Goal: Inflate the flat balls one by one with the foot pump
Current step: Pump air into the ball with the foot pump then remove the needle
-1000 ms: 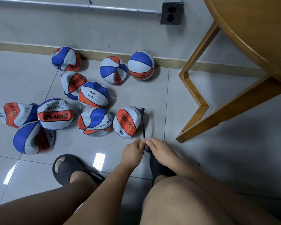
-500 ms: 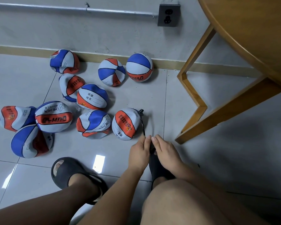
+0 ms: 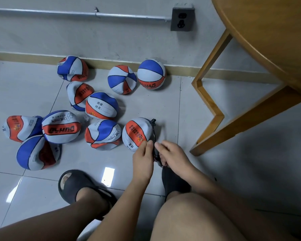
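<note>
Several flat red, white and blue balls lie on the tiled floor. The nearest ball (image 3: 137,133) has a black hose (image 3: 153,129) plugged into its right side. The hose runs down to the foot pump (image 3: 158,158), which is mostly hidden by my hands and my right foot. My left hand (image 3: 143,158) and my right hand (image 3: 172,156) meet over the pump's top, and both pinch the black part where the hose joins it. A round, full-looking ball (image 3: 151,74) stands by the skirting board.
A wooden table (image 3: 268,40) overhangs the right side, and its angled leg (image 3: 214,108) stands just right of my hands. My left foot in a black slipper (image 3: 73,185) rests on the floor. A wall socket (image 3: 182,19) and a pipe sit on the wall.
My hands have stayed together on the pump and hose, shifting only slightly. The view has drifted a little. The balls have not moved.
</note>
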Motion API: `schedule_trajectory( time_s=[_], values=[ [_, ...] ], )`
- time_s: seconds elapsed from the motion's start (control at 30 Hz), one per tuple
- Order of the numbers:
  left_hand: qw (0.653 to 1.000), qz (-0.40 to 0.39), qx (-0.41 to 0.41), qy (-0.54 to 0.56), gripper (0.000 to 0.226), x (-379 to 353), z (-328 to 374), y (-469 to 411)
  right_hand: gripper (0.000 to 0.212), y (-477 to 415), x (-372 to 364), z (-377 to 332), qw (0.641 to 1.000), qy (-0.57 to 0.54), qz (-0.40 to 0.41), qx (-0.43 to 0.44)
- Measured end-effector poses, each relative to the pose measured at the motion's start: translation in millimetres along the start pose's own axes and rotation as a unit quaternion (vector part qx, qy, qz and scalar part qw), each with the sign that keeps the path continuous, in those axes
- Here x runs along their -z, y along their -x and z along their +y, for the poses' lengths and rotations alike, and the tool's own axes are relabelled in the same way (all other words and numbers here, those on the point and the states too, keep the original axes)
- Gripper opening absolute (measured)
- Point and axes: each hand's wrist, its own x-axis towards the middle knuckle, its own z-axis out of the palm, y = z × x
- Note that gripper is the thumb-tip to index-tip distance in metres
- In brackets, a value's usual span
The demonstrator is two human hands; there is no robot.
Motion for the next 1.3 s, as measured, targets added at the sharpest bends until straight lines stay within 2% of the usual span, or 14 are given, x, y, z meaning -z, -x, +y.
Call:
schedule_trajectory(
  time_s=[0.07,0.13,0.27,0.4,0.6,0.7,0.77,0.9,1.0,1.2,1.3],
  values=[
    [0.999,-0.003,-0.031,0.011,0.039,-4.7,9.2,1.0,0.042,7.6,3.7,-7.2,0.998,-0.056,0.013,0.008],
    [0.999,-0.039,-0.026,0.003,0.039,-7.6,8.2,2.3,0.042,11.5,8.8,2.2,0.997,-0.081,0.018,0.002],
    [0.994,-0.098,0.027,-0.036,0.042,-7.0,-17.6,5.0,0.045,11.8,7.8,36.0,0.999,-0.031,0.004,-0.023],
    [0.987,-0.1,0.092,-0.09,0.046,2.2,-49.7,1.2,0.041,7.8,-1.0,55.2,0.998,0.016,-0.025,-0.051],
    [0.978,-0.12,0.116,-0.128,0.051,2.9,-53.3,-7.6,0.039,1.1,-0.6,58.1,0.996,0.027,-0.023,-0.077],
    [0.977,-0.122,0.106,-0.141,0.051,5.4,-46.9,-9.8,0.042,1.4,4.1,51.7,0.996,0.033,-0.029,-0.084],
    [0.983,-0.115,0.089,-0.109,0.048,6.3,-32.4,-6.8,0.046,5.3,6.8,37.2,0.997,-0.002,-0.021,-0.077],
    [0.997,-0.072,0.003,-0.037,0.044,3.9,13.2,-10.7,0.046,12.1,15.8,-9.5,0.995,-0.099,0.008,-0.022],
    [0.996,-0.066,-0.041,-0.05,0.048,2.8,31.5,-14.7,0.045,13.6,25.2,-22.8,0.996,-0.084,0.017,-0.009],
    [0.993,-0.12,0.011,-0.009,0.047,-6.2,1.2,-6.7,0.043,11.1,25.2,15.8,0.994,-0.107,-0.017,-0.028],
    [0.992,-0.112,0.05,-0.035,0.046,-8.2,-18.9,-6.5,0.043,5.7,19.6,38.0,0.994,-0.089,-0.023,-0.053]
  ],
)
